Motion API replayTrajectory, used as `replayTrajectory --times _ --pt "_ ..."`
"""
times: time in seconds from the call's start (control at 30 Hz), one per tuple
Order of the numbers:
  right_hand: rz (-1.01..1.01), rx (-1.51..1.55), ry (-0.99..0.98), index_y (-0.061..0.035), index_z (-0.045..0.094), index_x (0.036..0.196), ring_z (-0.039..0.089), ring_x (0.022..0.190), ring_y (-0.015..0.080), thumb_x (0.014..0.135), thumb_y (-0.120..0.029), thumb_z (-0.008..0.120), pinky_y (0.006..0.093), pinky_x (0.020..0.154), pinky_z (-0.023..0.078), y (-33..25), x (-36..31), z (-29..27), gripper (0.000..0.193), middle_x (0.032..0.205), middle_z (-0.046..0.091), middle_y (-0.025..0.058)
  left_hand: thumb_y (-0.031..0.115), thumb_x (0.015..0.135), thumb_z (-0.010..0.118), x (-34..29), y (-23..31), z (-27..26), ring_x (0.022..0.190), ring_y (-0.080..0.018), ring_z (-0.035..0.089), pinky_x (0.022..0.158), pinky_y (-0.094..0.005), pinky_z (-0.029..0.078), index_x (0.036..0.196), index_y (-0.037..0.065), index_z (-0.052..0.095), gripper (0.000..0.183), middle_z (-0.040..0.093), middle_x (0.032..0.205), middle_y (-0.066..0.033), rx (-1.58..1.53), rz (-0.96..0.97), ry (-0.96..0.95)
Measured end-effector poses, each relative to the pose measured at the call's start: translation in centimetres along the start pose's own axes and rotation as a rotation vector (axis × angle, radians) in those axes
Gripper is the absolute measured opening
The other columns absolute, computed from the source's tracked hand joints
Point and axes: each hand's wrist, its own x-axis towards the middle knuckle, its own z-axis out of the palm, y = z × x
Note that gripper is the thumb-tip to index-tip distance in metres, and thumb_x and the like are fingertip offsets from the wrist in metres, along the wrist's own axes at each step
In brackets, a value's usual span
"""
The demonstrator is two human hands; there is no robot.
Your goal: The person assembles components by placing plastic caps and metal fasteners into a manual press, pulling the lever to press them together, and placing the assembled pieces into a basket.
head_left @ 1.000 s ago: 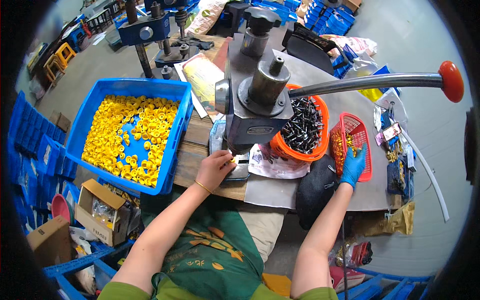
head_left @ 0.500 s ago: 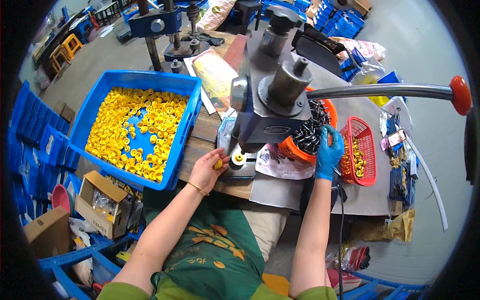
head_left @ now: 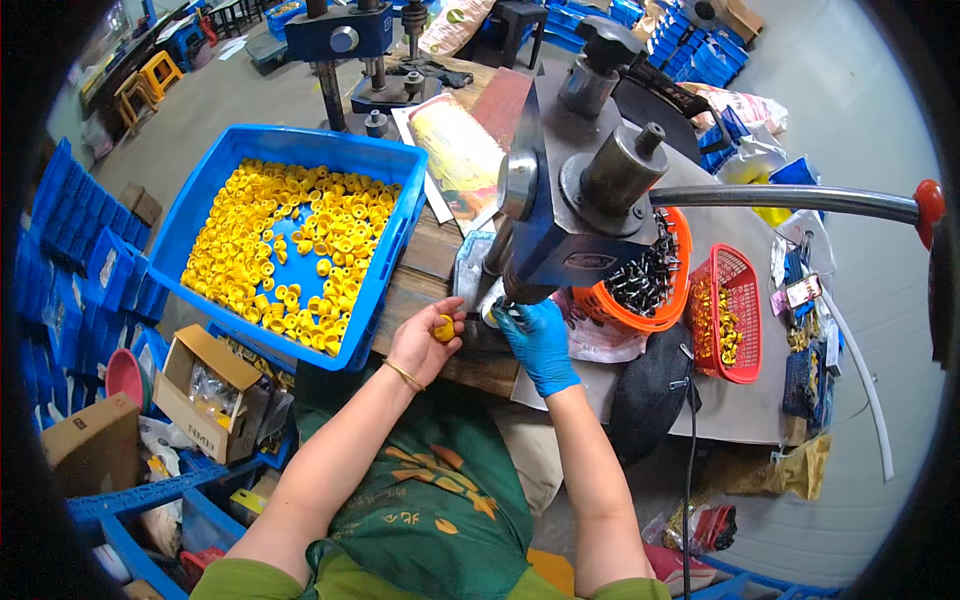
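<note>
My left hand (head_left: 428, 336) is bare and curls round a small yellow cap (head_left: 443, 328), just left of the hand press's base. At the press (head_left: 575, 235), my right hand (head_left: 541, 345) wears a blue glove and reaches in under the ram, fingers pinched together over the round white seat (head_left: 493, 300). What those fingers hold, if anything, is mostly hidden by the glove and the press head. A large blue tray (head_left: 384, 262) of yellow caps stands left of my left hand. Right of the press is an orange basket (head_left: 682, 262) full of small black parts.
A red basket (head_left: 755, 330) with yellow pieces stands at the right. The press's long lever (head_left: 790, 200) with its red knob extends rightward above the baskets. A black bag (head_left: 650, 395) hangs by the table's front edge. Another press (head_left: 340, 40) stands at the back.
My right hand has moved left from the orange basket to the seat under the press ram. My left hand still holds the yellow cap. The whole view has shifted slightly.
</note>
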Motion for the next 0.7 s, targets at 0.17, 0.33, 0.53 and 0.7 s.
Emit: replayTrajectory --times 0.17,0.33,0.53,0.7 --pt "0.144 0.115 -0.114 -0.0052 0.059 0.093 0.058 0.078 0.0257 0.074 -0.013 0.064 0.0347 0.067 0.045 1.0 -1.1 0.2 0.021 0.084 0.060 0.0126 0.005 0.079 0.045 -0.6 0.1 1.6 0.073 -0.0136 0.052 0.060 -0.0230 0.041 0.109 0.003 0.050 0.030 0.056 0.089 -0.0063 0.085 0.026 0.018" --pt "-0.037 -0.051 0.355 0.0040 0.048 0.116 0.053 0.102 0.0215 0.079 -0.006 0.058 0.0311 0.090 0.040 -0.4 2.9 -8.8 0.040 0.112 0.055 0.0145 0.004 0.079 0.046 -0.8 0.4 0.8 0.071 -0.0133 0.051 0.059 -0.0233 0.042 0.110 0.005 0.049 0.032 0.056 0.094 -0.0073 0.211 -0.011 -0.006" --pt "-0.485 1.415 0.038 0.0012 0.045 0.120 0.045 0.113 0.0297 0.090 -0.030 0.034 0.0406 0.096 0.035 -11.6 7.1 -21.7 0.045 0.122 0.047 0.0197 0.004 0.079 0.045 0.3 -0.7 0.9 0.065 -0.0117 0.047 0.054 -0.0225 0.039 0.108 0.003 0.049 0.030 0.056 0.095 -0.0071 0.113 -0.048 -0.040" --pt "-0.397 0.903 0.051 -0.0080 0.050 0.040 0.048 0.037 0.0166 0.090 -0.040 0.022 0.0299 0.049 0.036 -9.1 -2.3 -16.2 0.066 0.041 0.051 0.0065 0.004 0.079 0.045 0.3 -0.5 1.4 0.065 -0.0119 0.047 0.055 -0.0225 0.039 0.111 0.001 0.048 0.032 0.057 0.093 -0.0070 0.241 -0.056 -0.009"
